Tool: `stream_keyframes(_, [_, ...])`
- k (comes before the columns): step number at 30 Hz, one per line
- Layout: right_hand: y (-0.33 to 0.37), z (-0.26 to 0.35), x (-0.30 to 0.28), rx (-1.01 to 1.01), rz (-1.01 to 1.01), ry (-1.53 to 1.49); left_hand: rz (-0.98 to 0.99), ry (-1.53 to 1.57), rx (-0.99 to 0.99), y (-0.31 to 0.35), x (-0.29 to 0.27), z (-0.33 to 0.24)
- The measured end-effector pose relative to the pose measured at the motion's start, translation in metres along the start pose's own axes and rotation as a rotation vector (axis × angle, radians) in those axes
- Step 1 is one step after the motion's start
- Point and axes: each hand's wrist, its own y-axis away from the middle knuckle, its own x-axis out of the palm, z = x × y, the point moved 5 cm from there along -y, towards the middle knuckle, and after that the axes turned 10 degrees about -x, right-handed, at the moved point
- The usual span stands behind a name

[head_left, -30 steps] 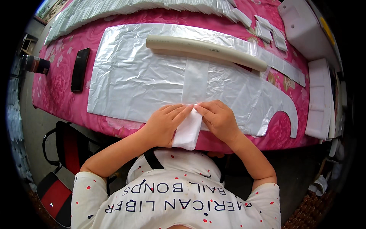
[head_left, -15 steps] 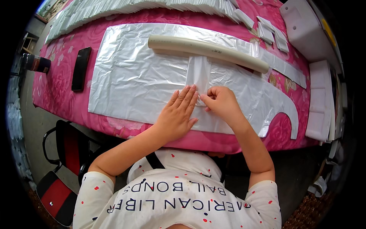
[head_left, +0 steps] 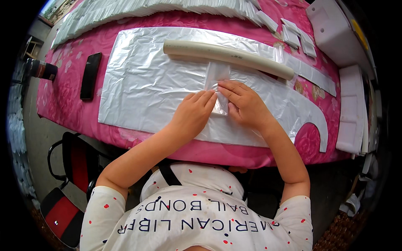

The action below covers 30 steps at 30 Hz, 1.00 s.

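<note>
A large white plastic bag (head_left: pixel 146 92) lies flat across the table, with a curved handle-like strip at its right end. On it, in front of me, is a narrow folded strip of thin white plastic (head_left: pixel 218 72), its far end by a long cream tube (head_left: pixel 228 54) that rests across the bag. My left hand (head_left: pixel 190 113) lies with fingers outstretched on the strip's left side. My right hand (head_left: pixel 245 104) presses on the strip from the right, fingers stretched and thumb apart. Both hands' fingertips nearly meet over it, covering its middle. The strip's near end shows between the hands.
A long row of folded white plastic packets (head_left: pixel 138 12) lines the far edge. Several loose packets (head_left: pixel 291 35) lie at the far right, near a white foam box (head_left: pixel 335 31). A black phone (head_left: pixel 90 76) and a dark cup (head_left: pixel 42 69) are at the left on the pink tablecloth (head_left: pixel 69 104).
My right hand has gone from a pinch at the strip's right edge to stretched fingers, slightly farther up the strip. My left hand has shifted a little left and its fingers have drawn closer together.
</note>
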Motion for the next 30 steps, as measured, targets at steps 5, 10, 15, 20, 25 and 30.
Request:
stream_keyframes(5, [0.002,0.001,0.0,-0.035,-0.084,-0.08,0.025,0.078,0.177,0.007,-0.009,0.0])
stream_keyframes(10, [0.026,0.036,0.007,-0.064,-0.1,-0.158,0.14,0.18,0.153,0.041,-0.021,-0.007])
stream_keyframes(15, [0.028,0.032,0.006,0.165,-0.137,-0.212,0.132,0.278,0.036,0.037,-0.02,-0.002])
stream_keyframes(20, [0.023,-0.001,0.016,0.796,-0.037,-0.546,0.248,0.486,-0.498,0.009,-0.007,0.021])
stream_keyframes(25, [0.012,-0.013,0.015,0.994,0.108,-0.624,0.352,0.593,-0.707,-0.014,-0.009,0.029])
stream_keyframes(30, [0.005,-0.015,0.015,1.025,0.188,-0.589,0.044,0.218,-0.364,-0.007,-0.018,0.015])
